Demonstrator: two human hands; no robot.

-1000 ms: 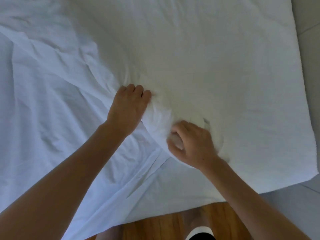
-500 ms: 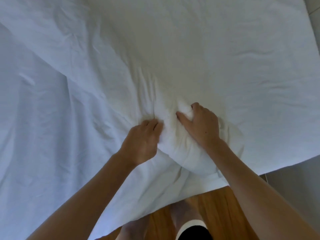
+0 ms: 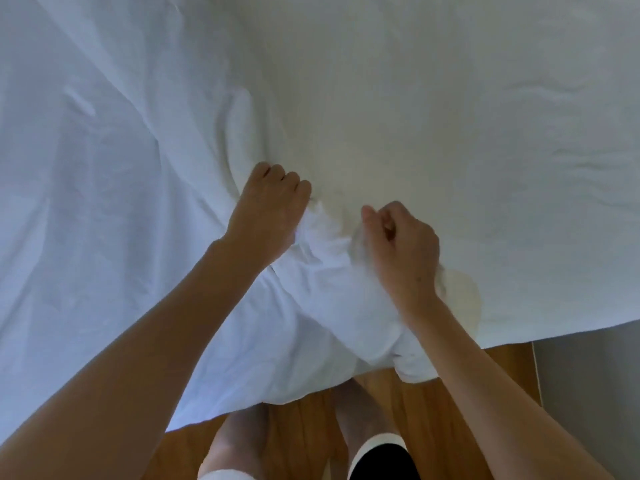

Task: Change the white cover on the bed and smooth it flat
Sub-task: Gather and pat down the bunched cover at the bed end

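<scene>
- The white cover [image 3: 363, 98] lies spread over the bed and fills most of the head view, its near edge hanging over the wooden floor [image 3: 433, 393].
- To the left of the hands the cover is thin and bluish, creased in long diagonal folds; to the right of them it is creamier and flatter, with a few shallow ripples near the right border.
- A bunched, padded lump of the cover [image 3: 346, 292] sits between the two hands and droops off the bed's near edge toward the floor.
- The left hand [image 3: 270, 209] is knuckles-up on the cover, its fingers curled tightly under, gripping a fold of the fabric at the lump's left side.
- The right hand [image 3: 401, 244] is just beside it, on the lump's right side, fingers curled into a fist with the thumb laid against them; cloth gathers under the palm, so it appears to grip the cover, though the pinch itself is hidden.
- Both bare forearms reach in from the bottom corners toward the lump.
- Below the cover's edge, the person's feet [image 3: 239, 441] stand on the wooden floor.
- A grey surface [image 3: 588, 393] borders the floor at the lower right, beside the bed's corner.
</scene>
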